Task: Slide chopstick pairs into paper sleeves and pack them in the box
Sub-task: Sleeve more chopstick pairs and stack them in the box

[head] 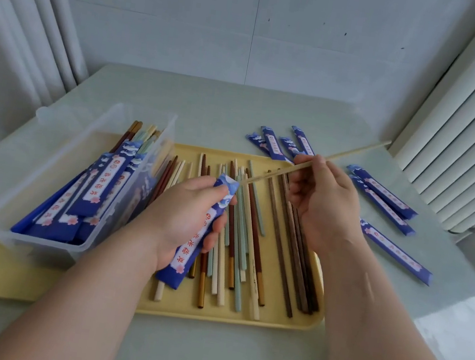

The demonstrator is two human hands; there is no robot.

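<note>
1. Head view: my left hand (186, 212) grips a blue paper sleeve (201, 229) above the yellow tray (211, 313). My fingers curl round its middle, and its open end points far and to the right.
2. My right hand (322, 198) pinches the pale wooden chopsticks (353, 153), held on a slant with the far end out over the table (240, 104) to the right. The near tip sits right at the mouth of the sleeve; I cannot tell whether it has gone in.
3. Loose chopsticks (240, 241) in brown, green and cream lie side by side on the tray beneath both hands.
4. A clear plastic box (60, 149) stands on the left part of the tray, holding filled sleeves with chopstick ends poking out at the far side.
5. Empty sleeves (281, 143) lie in a cluster just beyond the tray's far edge, and three more sleeves (386, 197) lie on the table to the right.
</note>
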